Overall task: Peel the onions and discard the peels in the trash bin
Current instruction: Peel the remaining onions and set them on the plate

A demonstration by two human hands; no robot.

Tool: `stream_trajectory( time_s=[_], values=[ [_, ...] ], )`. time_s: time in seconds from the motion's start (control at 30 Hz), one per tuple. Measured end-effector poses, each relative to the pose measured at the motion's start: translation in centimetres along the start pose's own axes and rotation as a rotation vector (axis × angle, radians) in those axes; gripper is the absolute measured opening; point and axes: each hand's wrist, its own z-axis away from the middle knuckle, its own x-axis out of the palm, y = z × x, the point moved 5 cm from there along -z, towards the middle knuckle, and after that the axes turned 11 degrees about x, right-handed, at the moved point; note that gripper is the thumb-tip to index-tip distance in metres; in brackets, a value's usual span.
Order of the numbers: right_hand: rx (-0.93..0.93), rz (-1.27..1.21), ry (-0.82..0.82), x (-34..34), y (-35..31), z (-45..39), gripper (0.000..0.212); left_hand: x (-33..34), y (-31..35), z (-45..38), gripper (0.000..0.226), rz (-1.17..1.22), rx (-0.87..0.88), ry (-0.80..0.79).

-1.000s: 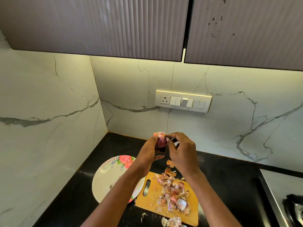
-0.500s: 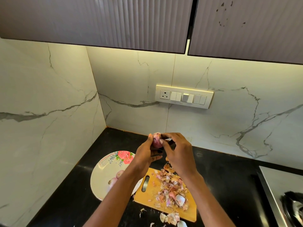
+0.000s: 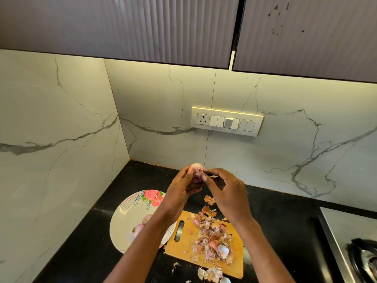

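An onion [image 3: 196, 172] is held up above the black worktop [image 3: 285, 217], over the stretch between the back wall and the far edge of the cutting board [image 3: 183, 245]. It is gripped by the left hand [image 3: 182, 193], whose fingers and thumb are curled round its lower part, so that only the pale pink top and one side are seen. A small flap of skin at the onion's right side is pinched between thumb and fingertips of the right hand [image 3: 226, 193], the other fingers being bent loosely.

The wooden cutting board is laid near the front edge of the worktop, its slotted handle turned to the left. A heap of peels [image 3: 212, 235] is spread over its middle and right part, and a few more scraps [image 3: 211, 273] are scattered on the worktop just past its front edge. A flowered plate [image 3: 130, 211] is set at the board's left, towards the left wall; two onions [image 3: 142, 223] are seen lying on it, partly hidden by the left forearm. A steel hob [image 3: 350, 242] is placed at the right edge of the worktop. A switch panel [image 3: 226, 121] is fixed to the marbled back wall.
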Motion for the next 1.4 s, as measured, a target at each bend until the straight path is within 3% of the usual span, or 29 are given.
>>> stream_trajectory(
  time_s=[0.5, 0.83, 1.07, 1.23, 1.4],
  values=[
    [-0.001, 0.019, 0.041, -0.8, 0.6, -0.5, 0.029, 0.2, 0.8, 0.2, 0.034, -0.142, 0.104, -0.132],
    [0.013, 0.011, 0.094, 0.1, 1.0, 0.4, 0.023, -0.5, -0.6, 0.7, 0.036, -0.19, 0.077, -0.122],
    [0.036, -0.046, -0.001, 0.5, 0.5, 0.4, 0.04, -0.6, -0.4, 1.1, 0.04, -0.138, 0.075, -0.104],
    [0.133, -0.176, 0.036, 0.6, 0.9, 0.5, 0.029, -0.6, -0.2, 1.1, 0.038, -0.15, 0.095, -0.103],
    [0.175, -0.201, 0.074, 0.8, 1.1, 0.6, 0.032, -0.6, 0.0, 1.3, 0.036, -0.125, 0.09, -0.089]
  ],
)
